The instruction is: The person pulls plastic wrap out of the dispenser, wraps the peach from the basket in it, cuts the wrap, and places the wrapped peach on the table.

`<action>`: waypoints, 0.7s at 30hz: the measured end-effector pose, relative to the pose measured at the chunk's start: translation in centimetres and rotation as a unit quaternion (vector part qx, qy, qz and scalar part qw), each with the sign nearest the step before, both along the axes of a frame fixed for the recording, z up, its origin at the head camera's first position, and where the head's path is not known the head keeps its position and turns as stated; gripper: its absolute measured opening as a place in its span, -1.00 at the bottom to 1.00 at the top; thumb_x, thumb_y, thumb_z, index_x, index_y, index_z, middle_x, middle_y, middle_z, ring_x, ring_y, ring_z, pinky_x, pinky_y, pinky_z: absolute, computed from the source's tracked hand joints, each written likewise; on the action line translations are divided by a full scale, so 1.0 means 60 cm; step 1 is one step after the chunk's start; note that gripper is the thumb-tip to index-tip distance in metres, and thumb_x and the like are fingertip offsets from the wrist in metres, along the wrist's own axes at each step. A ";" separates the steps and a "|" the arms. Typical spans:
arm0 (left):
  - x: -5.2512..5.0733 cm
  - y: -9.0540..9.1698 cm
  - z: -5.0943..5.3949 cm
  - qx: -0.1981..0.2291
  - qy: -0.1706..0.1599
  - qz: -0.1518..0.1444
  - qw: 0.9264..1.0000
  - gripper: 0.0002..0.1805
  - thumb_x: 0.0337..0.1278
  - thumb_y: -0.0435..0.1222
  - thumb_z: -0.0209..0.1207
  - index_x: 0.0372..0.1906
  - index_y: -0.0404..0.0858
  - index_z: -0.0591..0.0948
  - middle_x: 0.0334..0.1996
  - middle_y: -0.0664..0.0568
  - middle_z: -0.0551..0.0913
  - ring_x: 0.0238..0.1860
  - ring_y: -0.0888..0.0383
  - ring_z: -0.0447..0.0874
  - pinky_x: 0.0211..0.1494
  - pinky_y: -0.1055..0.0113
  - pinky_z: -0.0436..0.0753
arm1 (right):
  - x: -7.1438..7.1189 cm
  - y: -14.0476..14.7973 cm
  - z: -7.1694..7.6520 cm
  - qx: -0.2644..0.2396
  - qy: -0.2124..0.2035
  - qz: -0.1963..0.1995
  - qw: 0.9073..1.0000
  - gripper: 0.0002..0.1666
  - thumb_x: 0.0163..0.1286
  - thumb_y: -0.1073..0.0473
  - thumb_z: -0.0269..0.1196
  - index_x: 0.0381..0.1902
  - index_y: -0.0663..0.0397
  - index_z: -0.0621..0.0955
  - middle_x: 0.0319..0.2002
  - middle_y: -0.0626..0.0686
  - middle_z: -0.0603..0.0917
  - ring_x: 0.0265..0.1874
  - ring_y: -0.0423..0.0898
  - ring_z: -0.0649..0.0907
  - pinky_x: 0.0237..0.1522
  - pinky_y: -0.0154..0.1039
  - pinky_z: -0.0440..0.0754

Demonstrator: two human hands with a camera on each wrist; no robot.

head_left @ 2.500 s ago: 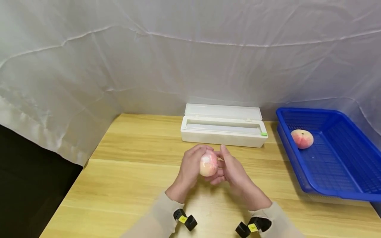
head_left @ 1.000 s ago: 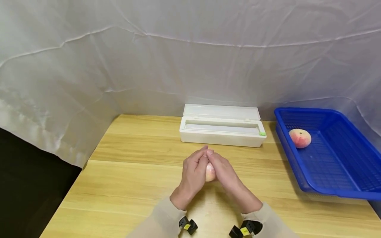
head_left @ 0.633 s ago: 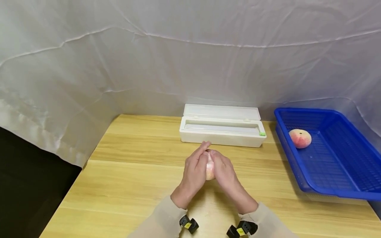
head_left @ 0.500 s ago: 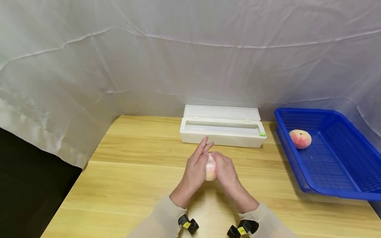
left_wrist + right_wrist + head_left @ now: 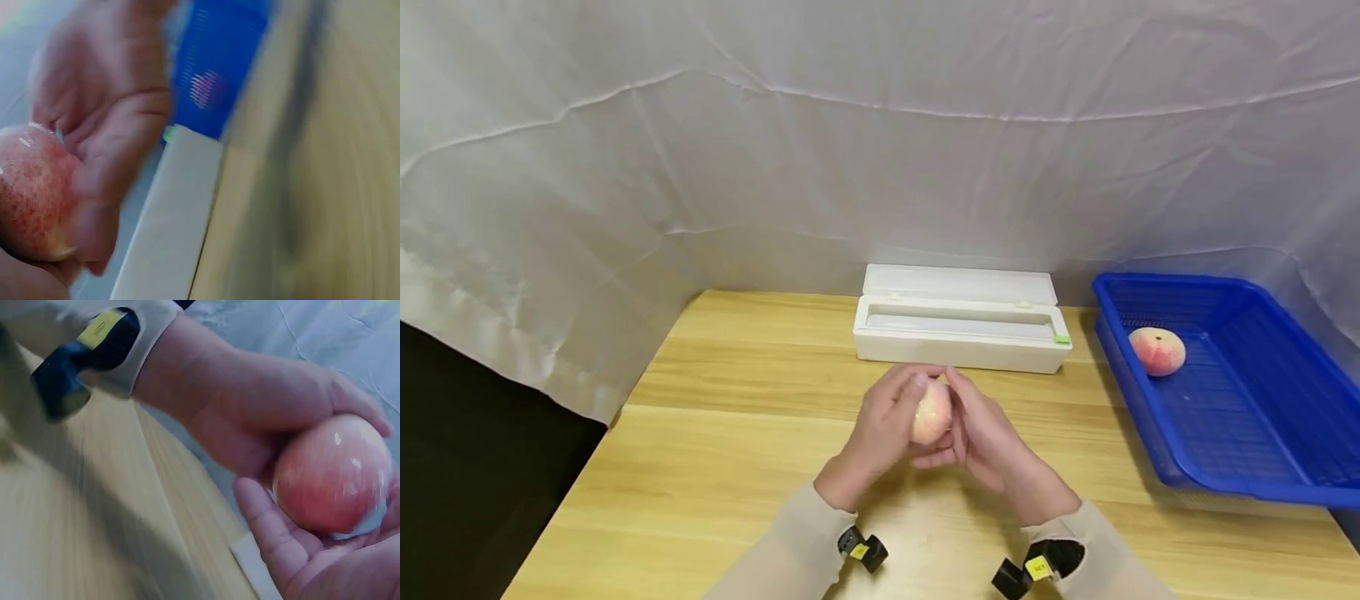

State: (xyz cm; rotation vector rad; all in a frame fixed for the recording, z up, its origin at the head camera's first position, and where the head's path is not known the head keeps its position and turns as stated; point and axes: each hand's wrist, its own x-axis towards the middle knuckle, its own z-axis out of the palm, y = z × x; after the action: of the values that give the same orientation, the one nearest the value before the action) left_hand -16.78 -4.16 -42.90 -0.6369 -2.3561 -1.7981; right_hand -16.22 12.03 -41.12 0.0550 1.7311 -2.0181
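A pink and cream peach (image 5: 932, 413) with a glossy, clear film over its skin is held above the table, between both hands. My left hand (image 5: 880, 421) grips it from the left, thumb on the near side. On the other side, my right hand (image 5: 988, 433) has its fingers spread loosely under and beside the fruit. Seen from the right wrist, the shiny peach (image 5: 331, 475) rests against these fairly straight fingers while the left hand covers it from above. In the blurred left wrist view the red-speckled peach (image 5: 34, 194) is partly cut off by the frame.
Behind the hands stands a white cling film box (image 5: 962, 346), lid raised, with a roll inside and a green slider at its right end. To the right, a blue plastic basket (image 5: 1240, 417) contains another peach (image 5: 1157, 351). A pale curtain (image 5: 880, 167) closes off the back.
Both hands were cupped together over the peach, hiding most of it. Now they have parted, the left still gripping it and the right opening away; the peach has turned and more of it shows.
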 end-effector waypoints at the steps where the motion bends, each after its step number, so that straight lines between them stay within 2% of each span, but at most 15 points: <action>1: -0.002 0.000 0.002 0.037 -0.033 0.014 0.999 -0.57 0.68 -0.15 -0.12 0.17 -0.21 0.71 0.09 -0.05 0.75 0.12 0.09 0.69 0.18 0.13 0.68 | 0.001 0.002 0.002 0.040 0.033 -0.002 0.999 -0.19 0.70 -0.35 -0.21 0.50 0.17 0.35 0.12 0.35 0.71 -0.19 0.13 0.84 -0.09 0.12 0.81; 2: -0.004 -0.001 0.002 0.076 -0.061 0.026 0.995 -0.55 0.68 -0.16 -0.14 0.11 -0.27 0.73 0.04 -0.10 0.77 0.07 0.10 0.70 0.12 0.17 0.69 | 0.001 0.004 0.003 0.087 0.071 -0.009 0.994 -0.17 0.70 -0.37 -0.21 0.52 0.15 0.36 0.15 0.36 0.71 -0.15 0.15 0.83 -0.07 0.12 0.81; 3: -0.007 -0.001 0.002 0.117 -0.094 0.028 0.988 -0.51 0.68 -0.16 -0.16 0.07 -0.33 0.74 0.00 -0.15 0.77 0.01 0.10 0.71 0.06 0.20 0.72 | 0.002 0.005 0.004 0.141 0.111 -0.020 0.984 -0.16 0.70 -0.39 -0.21 0.53 0.13 0.37 0.18 0.35 0.70 -0.11 0.16 0.83 -0.05 0.12 0.80; 4: -0.009 -0.002 0.002 0.148 -0.118 0.029 0.981 -0.48 0.68 -0.16 -0.19 0.05 -0.40 0.72 0.00 -0.21 0.77 -0.02 0.11 0.72 0.01 0.23 0.74 | 0.003 0.006 0.004 0.192 0.148 -0.034 0.970 -0.18 0.70 -0.37 -0.19 0.55 0.10 0.37 0.21 0.33 0.70 -0.06 0.19 0.81 -0.01 0.14 0.79; 6: -0.013 -0.002 0.001 0.198 -0.156 0.020 0.968 -0.43 0.68 -0.16 -0.23 0.05 -0.53 0.69 0.01 -0.30 0.74 -0.07 0.14 0.72 -0.06 0.27 0.75 | 0.005 0.007 0.003 0.270 0.224 -0.052 0.935 -0.26 0.73 -0.28 -0.14 0.59 0.06 0.36 0.32 0.26 0.64 0.12 0.20 0.74 0.13 0.17 0.72; 7: -0.014 -0.002 0.000 0.220 -0.171 0.014 0.960 -0.41 0.68 -0.16 -0.24 0.05 -0.57 0.67 0.00 -0.32 0.73 -0.11 0.16 0.72 -0.11 0.29 0.75 | 0.007 0.008 0.002 0.285 0.258 -0.048 0.922 -0.29 0.73 -0.22 -0.09 0.61 0.06 0.33 0.38 0.25 0.59 0.23 0.22 0.69 0.22 0.22 0.67; 9: -0.016 -0.003 -0.001 0.256 -0.190 0.004 0.948 -0.40 0.68 -0.18 -0.24 0.05 -0.63 0.64 -0.06 -0.29 0.73 -0.16 0.17 0.71 -0.18 0.32 0.74 | 0.012 0.008 -0.002 0.286 0.307 -0.015 0.907 -0.26 0.69 -0.15 0.08 0.65 0.01 0.26 0.48 0.21 0.49 0.36 0.25 0.58 0.32 0.29 0.57; 10: -0.017 -0.003 -0.001 0.263 -0.190 0.006 0.946 -0.41 0.68 -0.20 -0.24 0.02 -0.64 0.64 -0.10 -0.24 0.74 -0.18 0.18 0.70 -0.19 0.35 0.73 | 0.015 0.008 -0.003 0.286 0.328 0.004 0.900 -0.19 0.63 -0.13 0.19 0.67 -0.03 0.23 0.53 0.18 0.43 0.42 0.24 0.52 0.36 0.32 0.52; 13: -0.017 -0.004 -0.001 0.273 -0.191 0.018 0.942 -0.46 0.64 -0.22 -0.19 -0.10 -0.60 0.67 -0.28 -0.03 0.74 -0.27 0.18 0.67 -0.28 0.38 0.68 | 0.023 0.007 -0.010 0.304 0.396 0.051 0.865 0.10 0.37 -0.10 0.49 0.69 -0.09 0.18 0.60 0.13 0.31 0.51 0.21 0.40 0.41 0.34 0.45; 15: -0.016 -0.005 0.001 0.272 -0.196 0.036 0.942 -0.50 0.61 -0.23 -0.14 -0.23 -0.51 0.69 -0.38 0.08 0.71 -0.33 0.19 0.64 -0.32 0.38 0.65 | 0.025 0.005 -0.014 0.328 0.433 0.057 0.838 0.24 0.17 -0.10 0.61 0.67 -0.11 0.21 0.60 0.09 0.31 0.52 0.17 0.38 0.44 0.32 0.43; 17: -0.015 -0.006 0.006 0.265 -0.204 0.049 0.941 -0.54 0.58 -0.24 -0.12 -0.33 -0.41 0.68 -0.44 0.11 0.68 -0.37 0.19 0.61 -0.35 0.38 0.63 | 0.024 0.004 -0.017 0.346 0.467 0.050 0.812 0.27 0.07 -0.07 0.66 0.64 -0.08 0.26 0.58 0.09 0.35 0.53 0.14 0.37 0.45 0.27 0.44; 18: -0.015 -0.006 0.007 0.262 -0.211 0.055 0.940 -0.56 0.57 -0.23 -0.11 -0.36 -0.37 0.67 -0.45 0.11 0.67 -0.37 0.20 0.60 -0.35 0.39 0.63 | 0.023 0.004 -0.018 0.349 0.476 0.045 0.806 0.26 0.04 -0.05 0.68 0.63 -0.06 0.29 0.56 0.09 0.37 0.52 0.13 0.39 0.45 0.25 0.45; 19: -0.014 -0.006 0.009 0.261 -0.219 0.057 0.938 -0.56 0.57 -0.23 -0.10 -0.35 -0.35 0.68 -0.43 0.10 0.68 -0.35 0.20 0.61 -0.32 0.39 0.63 | 0.023 0.004 -0.018 0.350 0.480 0.040 0.804 0.25 0.03 -0.04 0.69 0.61 -0.05 0.32 0.54 0.09 0.39 0.51 0.13 0.40 0.45 0.24 0.45; 21: -0.014 -0.006 0.013 0.276 -0.243 0.043 0.929 -0.56 0.60 -0.18 -0.11 -0.20 -0.36 0.71 -0.28 0.07 0.70 -0.23 0.20 0.64 -0.22 0.39 0.69 | 0.021 0.004 -0.020 0.349 0.467 0.025 0.812 0.20 0.01 -0.03 0.70 0.57 -0.06 0.37 0.52 0.08 0.43 0.48 0.12 0.42 0.44 0.26 0.46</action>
State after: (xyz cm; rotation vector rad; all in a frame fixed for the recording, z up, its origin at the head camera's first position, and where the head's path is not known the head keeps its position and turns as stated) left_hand -17.60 -4.55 -42.13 -0.0070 -1.8882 -2.6459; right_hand -14.96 12.30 -42.30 -0.8678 2.9433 -1.2712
